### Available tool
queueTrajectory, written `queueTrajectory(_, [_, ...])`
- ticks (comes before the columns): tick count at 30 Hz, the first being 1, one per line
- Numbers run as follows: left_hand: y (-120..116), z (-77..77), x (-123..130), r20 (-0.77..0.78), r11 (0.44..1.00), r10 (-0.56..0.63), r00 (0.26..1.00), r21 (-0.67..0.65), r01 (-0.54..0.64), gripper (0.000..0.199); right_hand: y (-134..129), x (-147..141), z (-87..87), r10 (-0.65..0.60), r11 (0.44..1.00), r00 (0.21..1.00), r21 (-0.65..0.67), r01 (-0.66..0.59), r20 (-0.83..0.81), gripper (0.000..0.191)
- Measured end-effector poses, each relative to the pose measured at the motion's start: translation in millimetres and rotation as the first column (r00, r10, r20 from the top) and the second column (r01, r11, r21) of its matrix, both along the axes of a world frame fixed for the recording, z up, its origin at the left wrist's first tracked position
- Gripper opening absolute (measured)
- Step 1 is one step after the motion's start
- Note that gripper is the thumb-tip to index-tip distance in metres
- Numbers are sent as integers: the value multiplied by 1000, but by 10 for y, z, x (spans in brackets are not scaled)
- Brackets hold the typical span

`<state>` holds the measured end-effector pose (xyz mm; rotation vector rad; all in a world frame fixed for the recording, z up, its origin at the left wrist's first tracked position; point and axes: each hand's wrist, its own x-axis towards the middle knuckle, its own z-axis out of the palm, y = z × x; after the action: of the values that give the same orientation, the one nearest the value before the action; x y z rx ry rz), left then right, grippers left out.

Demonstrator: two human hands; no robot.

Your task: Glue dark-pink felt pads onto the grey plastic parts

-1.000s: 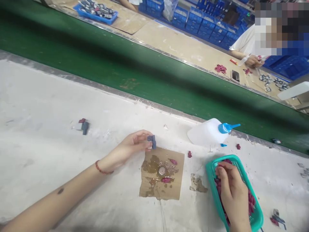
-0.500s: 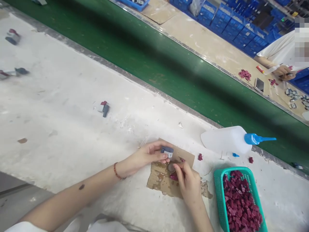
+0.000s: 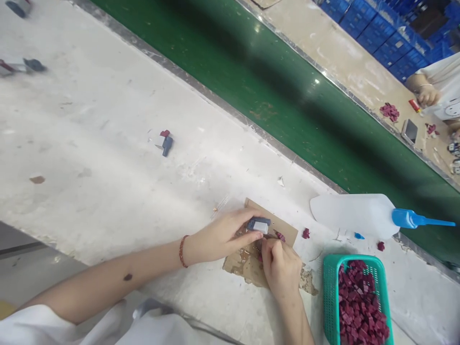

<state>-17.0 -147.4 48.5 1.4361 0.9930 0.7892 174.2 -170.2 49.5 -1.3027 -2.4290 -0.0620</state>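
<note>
My left hand [image 3: 224,239] is closed on a small blue-and-white plastic part [image 3: 259,224], pinched between thumb and fingers above a stained piece of cardboard [image 3: 247,269]. Close beside it, my right hand [image 3: 283,266] is curled with fingertips pressed together, just below the part. Whatever those fingertips grip is hidden. A maroon piece [image 3: 280,235] lies on the cardboard behind the right hand. Right of the cardboard stands a green basket [image 3: 329,292] filled with small maroon pieces [image 3: 361,306].
A white bottle with a blue nozzle [image 3: 354,213] lies behind the basket. Loose maroon pieces [image 3: 305,233] and a similar assembled part [image 3: 166,143] rest on the white table [image 3: 108,158]. Beyond runs a green conveyor belt [image 3: 215,72]; a co-worker's hand [image 3: 428,95] is across it.
The camera view has shifted. My left hand has turned the blue-and-white part so its white block faces up. My right fingers have curled in closer; the round grey disc near them is now mostly hidden.
</note>
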Motion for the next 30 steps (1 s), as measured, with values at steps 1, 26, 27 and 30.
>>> queueTrajectory(1, [-9, -6, -4, -18, 1000, -13, 1000, 14, 13, 25, 2, -3, 4, 12, 1000, 1000, 7, -12, 9, 35])
queueTrajectory(26, [-120, -140, 64, -50, 939, -163, 985, 298, 170, 42, -123, 22, 17, -440, 871, 672, -465, 158, -595, 35])
queueTrajectory(27, [-122, -157, 74, -79, 917, -167, 983, 355, 184, 45, -125, 2, 23, -466, 861, 625, -484, 156, -627, 36])
queueTrajectory(30, [-132, -191, 101, -224, 835, -128, 966, 502, 227, 48, -133, -45, 41, -506, 847, 526, -509, 153, -683, 38])
